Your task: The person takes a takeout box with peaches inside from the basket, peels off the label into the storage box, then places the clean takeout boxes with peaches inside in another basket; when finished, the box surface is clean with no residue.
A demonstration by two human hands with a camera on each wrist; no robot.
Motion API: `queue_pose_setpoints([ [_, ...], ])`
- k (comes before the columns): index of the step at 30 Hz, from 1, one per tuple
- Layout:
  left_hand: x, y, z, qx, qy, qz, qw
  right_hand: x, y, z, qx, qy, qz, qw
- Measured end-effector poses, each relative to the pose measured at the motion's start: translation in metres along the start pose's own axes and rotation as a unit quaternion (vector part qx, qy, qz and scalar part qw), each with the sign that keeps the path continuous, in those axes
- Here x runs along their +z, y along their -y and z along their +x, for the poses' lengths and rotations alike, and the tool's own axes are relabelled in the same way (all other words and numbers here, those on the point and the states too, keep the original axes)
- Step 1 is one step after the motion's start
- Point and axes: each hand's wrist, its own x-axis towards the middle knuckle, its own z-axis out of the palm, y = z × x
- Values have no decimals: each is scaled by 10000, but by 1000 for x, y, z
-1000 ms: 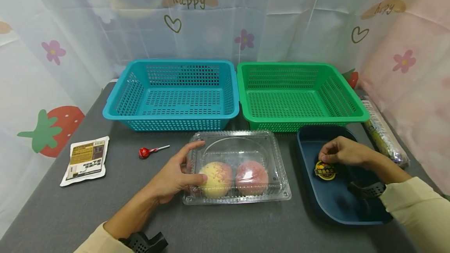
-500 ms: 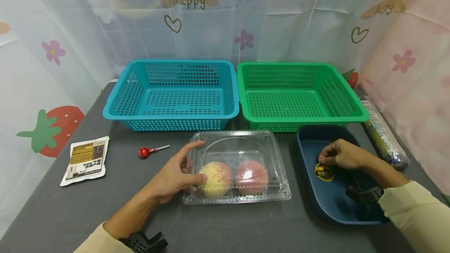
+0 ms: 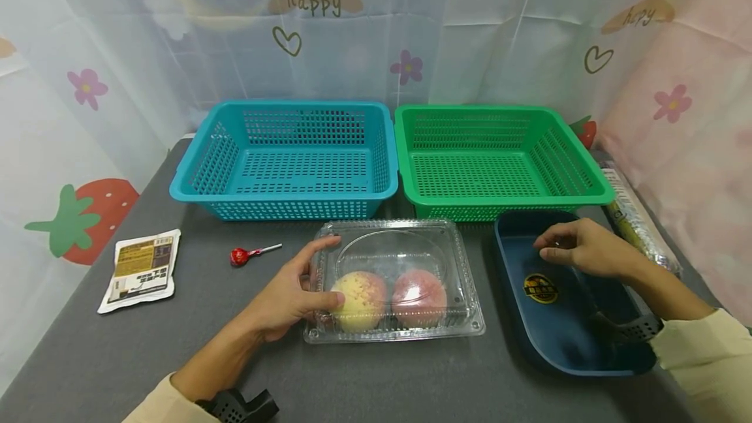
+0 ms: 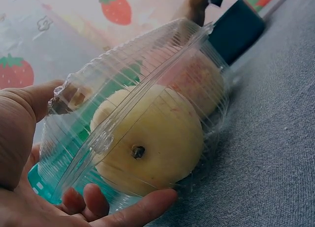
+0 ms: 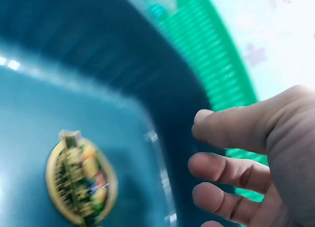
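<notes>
While left hand [image 3: 288,296] grips clamshell [image 3: 393,279], right hand [image 3: 578,250] hovers, loose.

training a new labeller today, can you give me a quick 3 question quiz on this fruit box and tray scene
1. True or false: the left hand grips the clear fruit box, its thumb against the near side.
2. Multiple choice: where does the round yellow sticker lie? A) in the teal basket B) in the dark blue tray C) on the fruit box lid
3. Short answer: what do the fingers of the right hand hold?

Key
1. True; the left wrist view shows the box, with two peaches inside, cradled in that hand.
2. B; it lies flat on the dark blue tray.
3. Nothing; the hand hovers above the sticker, apart from it.
</notes>
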Motion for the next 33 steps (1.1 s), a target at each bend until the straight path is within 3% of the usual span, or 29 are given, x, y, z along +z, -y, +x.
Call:
queue_pose_setpoints([
  [6,0,0,-1,-15,12,-31,10000,-16,19,-1,-463,-505,-128,9976],
  [11,-1,0,0,-81,-15,-26,10000,-30,30,-4,-534,-876,-341,9941],
  [17,0,0,-1,-70,-6,-84,9999,-49,40,-4,-406,-1420,-425,9881],
  [22,0,0,-1,-46,50,-156,9999,-62,42,-3,-17,-1710,-295,9848],
  [33,-1,0,-1,-102,49,-181,9998,-72,24,3,237,-2230,-108,9745],
])
